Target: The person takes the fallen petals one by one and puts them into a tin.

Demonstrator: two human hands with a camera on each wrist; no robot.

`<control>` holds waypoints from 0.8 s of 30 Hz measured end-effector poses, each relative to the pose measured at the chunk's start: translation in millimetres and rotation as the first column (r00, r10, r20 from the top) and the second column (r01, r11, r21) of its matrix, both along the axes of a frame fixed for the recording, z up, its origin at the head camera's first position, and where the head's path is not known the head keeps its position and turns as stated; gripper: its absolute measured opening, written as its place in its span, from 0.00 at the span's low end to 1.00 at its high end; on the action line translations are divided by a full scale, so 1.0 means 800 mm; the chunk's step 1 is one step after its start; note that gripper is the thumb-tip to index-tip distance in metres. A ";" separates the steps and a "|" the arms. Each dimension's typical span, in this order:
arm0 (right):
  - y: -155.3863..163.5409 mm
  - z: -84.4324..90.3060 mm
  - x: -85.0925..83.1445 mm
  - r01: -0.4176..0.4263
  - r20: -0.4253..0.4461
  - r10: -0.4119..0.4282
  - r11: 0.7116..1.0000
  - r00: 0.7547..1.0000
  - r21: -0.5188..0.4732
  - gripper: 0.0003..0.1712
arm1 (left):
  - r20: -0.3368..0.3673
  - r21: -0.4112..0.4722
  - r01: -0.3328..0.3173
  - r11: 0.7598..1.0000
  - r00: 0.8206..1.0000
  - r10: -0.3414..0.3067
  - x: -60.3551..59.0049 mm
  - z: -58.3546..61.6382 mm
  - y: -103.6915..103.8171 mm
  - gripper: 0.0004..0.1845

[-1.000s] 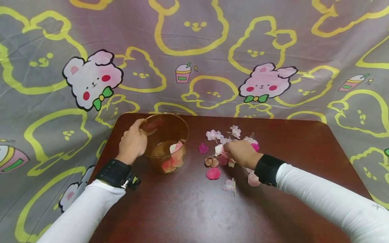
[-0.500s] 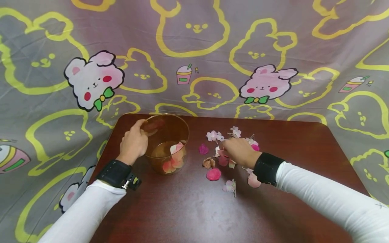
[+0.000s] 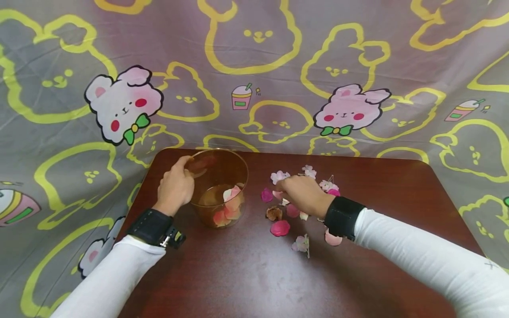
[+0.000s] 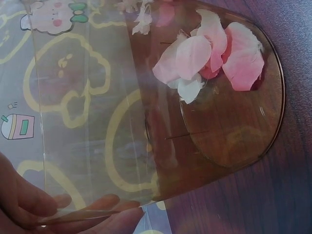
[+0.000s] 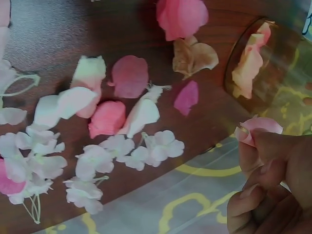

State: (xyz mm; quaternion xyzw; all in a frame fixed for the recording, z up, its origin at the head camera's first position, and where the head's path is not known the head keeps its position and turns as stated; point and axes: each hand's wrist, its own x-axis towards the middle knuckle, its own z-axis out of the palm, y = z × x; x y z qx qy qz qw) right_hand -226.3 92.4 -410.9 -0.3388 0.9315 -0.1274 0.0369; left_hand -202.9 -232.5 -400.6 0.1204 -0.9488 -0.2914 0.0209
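My left hand (image 3: 176, 187) grips the near-left rim of a see-through amber bucket (image 3: 204, 181) that stands on the table. In the left wrist view its fingers (image 4: 114, 224) lie along the clear wall. Pink and white petals (image 4: 195, 53) rest at the bottom of the bucket. Over the flower pile, my right hand (image 3: 304, 192) pinches a pale pink petal (image 5: 267, 126) between thumb and forefinger, the other fingers curled. Near that hand lie a magenta petal (image 3: 267, 195), a brown petal (image 3: 274, 213) and a hot pink petal (image 3: 280, 228).
White blossoms (image 3: 279, 177) and more loose petals (image 5: 129, 76) are scattered around the right hand. A stemmed flower (image 3: 301, 244) lies closer to the front. Behind the dark wooden table (image 3: 222, 274) hangs a cartoon-printed cloth (image 3: 274, 84).
My right hand has picked up a pale pink petal from the pile and moved slightly left towards the bucket. My left hand stays at the rim.
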 end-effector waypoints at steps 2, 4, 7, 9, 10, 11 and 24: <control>-0.002 0.002 -0.001 0.002 0.011 -0.002 1.000 1.000 -0.007 0.10 | -0.001 0.003 -0.001 1.000 1.000 0.001 0.000 0.000 0.000 0.25; -0.004 0.005 -0.001 0.003 0.017 -0.003 1.000 1.000 -0.018 0.10 | -0.005 0.003 -0.002 1.000 1.000 0.002 0.001 0.000 0.000 0.25; -0.008 0.009 0.000 0.000 0.017 0.001 0.999 1.000 -0.032 0.10 | -0.006 0.005 -0.003 1.000 1.000 0.003 0.001 0.000 0.001 0.25; -0.012 0.012 0.001 -0.003 0.017 0.003 0.999 1.000 -0.033 0.10 | -0.007 0.005 -0.001 1.000 1.000 0.001 0.001 0.000 0.001 0.26; -0.013 0.014 0.001 -0.002 0.018 0.003 1.000 1.000 -0.030 0.11 | -0.005 0.006 -0.001 1.000 1.000 0.001 0.001 0.000 0.000 0.26; -0.015 0.015 0.002 -0.003 0.018 0.003 1.000 1.000 -0.028 0.11 | -0.005 0.006 0.000 1.000 1.000 0.001 0.001 0.000 0.000 0.26; -0.042 0.042 0.009 -0.060 -0.075 0.056 0.997 0.996 -0.045 0.10 | -0.009 0.010 0.008 1.000 1.000 -0.007 0.001 -0.002 0.000 0.26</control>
